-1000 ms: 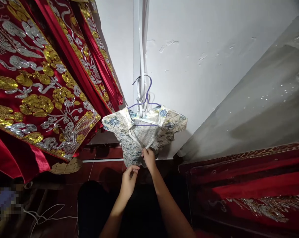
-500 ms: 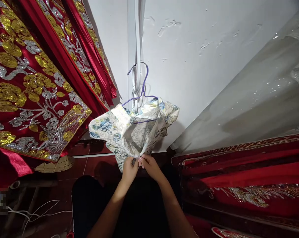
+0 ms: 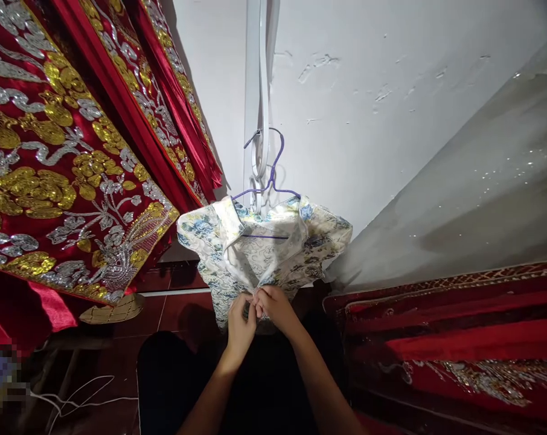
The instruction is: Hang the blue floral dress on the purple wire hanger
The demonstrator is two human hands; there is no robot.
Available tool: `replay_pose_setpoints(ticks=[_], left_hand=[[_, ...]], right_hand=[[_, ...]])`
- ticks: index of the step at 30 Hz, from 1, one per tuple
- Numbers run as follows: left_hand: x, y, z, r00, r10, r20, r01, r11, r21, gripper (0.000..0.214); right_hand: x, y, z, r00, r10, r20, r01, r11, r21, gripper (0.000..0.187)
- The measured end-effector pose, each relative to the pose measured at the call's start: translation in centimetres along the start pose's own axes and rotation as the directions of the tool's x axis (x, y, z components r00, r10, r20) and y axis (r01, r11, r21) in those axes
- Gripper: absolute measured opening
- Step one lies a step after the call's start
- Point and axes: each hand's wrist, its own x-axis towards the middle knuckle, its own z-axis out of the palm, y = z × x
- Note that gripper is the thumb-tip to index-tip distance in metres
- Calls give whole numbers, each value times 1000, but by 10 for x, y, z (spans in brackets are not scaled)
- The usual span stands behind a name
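A short-sleeved floral dress [image 3: 210,281], cream with blue and yellow flowers, hangs from a purple hanger [image 3: 273,181]. Its collar is parted and the front opening forms a V, with the patterned inside of the back showing. At the bottom of that V, my left hand [image 3: 243,317] pinches the front edge between thumb and fingers. My right hand [image 3: 272,307] grips the cloth right beside it, fingers curled and touching the left fingertips. Whatever small fastening lies between the fingertips is hidden.
The hanger hooks onto a white strap [image 3: 263,90] against a white wall [image 3: 346,157]. Red garments with gold and silver embroidery [image 3: 92,181] hang at left. Pale sheer fabric [image 3: 463,193] and red cloth [image 3: 459,317] are at right. A white cable [image 3: 83,402] lies lower left.
The dress front has swung round to lie flatter and face me, its right shoulder spreading out. Both hands stay together at the opening, slightly lower. The whole view has shifted a little.
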Motion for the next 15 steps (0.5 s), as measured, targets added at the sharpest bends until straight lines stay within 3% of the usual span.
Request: replay_pose_setpoints(ticks=[3,6,8,12,15], left_hand=[[7,-2,-3,999,34,14,-35,999,25,17],[13,-3,-5,998,54,36,-55,998,24,17],[17,-3,-5,996,67,54,-68,998,17,16],[28,5,-11,991,88,101,-86,996,-23,16],[47,38,-27,982,125,139,-111,988,-105,15]], right_hand=[[0,-63,-7,985,-129,-117,135,990,46,25],[-5,-132,-11,924,-317,-214,345,933,105,28],[-9,-162,-10,873,-408,-269,456,877,150,29],[-18,-173,-5,818,-487,-305,552,815,178,31],[-25,-165,-7,824,-511,-247,553,821,145,33]])
